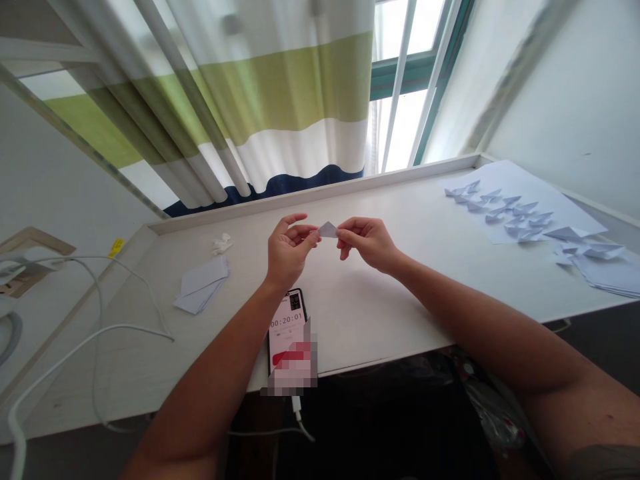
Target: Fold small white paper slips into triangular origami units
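A small folded piece of white paper [328, 230], triangular at the top, is held up above the white table between my two hands. My left hand [293, 247] pinches its left corner between thumb and fingers, with the index finger raised. On the opposite corner, my right hand [364, 241] grips with thumb and index finger, the other fingers curled below. Several folded paper boats [520, 207] stand in rows on a white sheet at the right.
Beyond my left forearm lie a stack of paper sheets [203, 283] and a crumpled tissue [221, 243]. A phone [287, 327] showing a timer is plugged in at the front edge. White cables [100, 333] cross the left side. More paper [610, 270] lies at the far right.
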### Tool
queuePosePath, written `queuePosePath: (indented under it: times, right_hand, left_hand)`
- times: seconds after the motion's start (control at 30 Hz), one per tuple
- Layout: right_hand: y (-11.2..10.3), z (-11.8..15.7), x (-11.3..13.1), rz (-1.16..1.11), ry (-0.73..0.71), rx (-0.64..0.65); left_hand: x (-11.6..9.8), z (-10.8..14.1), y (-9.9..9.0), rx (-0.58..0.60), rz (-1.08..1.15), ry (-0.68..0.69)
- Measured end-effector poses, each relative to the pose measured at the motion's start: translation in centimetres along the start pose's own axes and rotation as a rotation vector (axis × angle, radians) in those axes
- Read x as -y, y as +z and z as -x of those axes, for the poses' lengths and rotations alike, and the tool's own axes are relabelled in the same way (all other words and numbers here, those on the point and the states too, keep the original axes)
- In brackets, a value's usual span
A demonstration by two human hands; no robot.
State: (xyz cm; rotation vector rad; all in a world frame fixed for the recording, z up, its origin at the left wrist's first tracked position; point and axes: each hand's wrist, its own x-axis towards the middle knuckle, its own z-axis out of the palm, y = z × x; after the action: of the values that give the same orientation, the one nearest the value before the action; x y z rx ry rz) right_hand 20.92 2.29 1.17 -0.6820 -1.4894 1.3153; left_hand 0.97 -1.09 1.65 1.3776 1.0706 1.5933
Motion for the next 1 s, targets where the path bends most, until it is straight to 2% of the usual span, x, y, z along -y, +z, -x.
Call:
queuePosePath:
  times: [0.17,0.23,0.5,0.67,0.87,1.0]
  right_hand:
    - [-0.21,-0.10,-0.22,0.006,-0.004,0.009]
    - [-0.31,-0.17,-0.25,0.000,-0.010,0.023]
    - [-0.56,-0.29,-0.69,0.023,0.021,0.115]
    - [-0.68,-0.42,-0.94,0.048,0.009,0.110]
    - [-0.81,-0.40,-0.76,0.039,0.029,0.096]
    - [-0.89,-0.42,-0.72,0.023,0.016,0.094]
  left_hand:
    - [0.18,-0.52,-0.25,0.098,0.084,-0.209]
    - [0.28,-0.55,-0.32,0.135,0.091,-0.251]
    - [-0.07,-0.27,-0.08,0.120,0.043,-0.194]
    - [-0.22,-0.01,0.01,0.124,0.028,-0.154]
    - [-0.41,0.06,-0.19,0.158,0.019,-0.160]
    - [-0.59,-0.30,-0.47,0.151,0.088,-0.213]
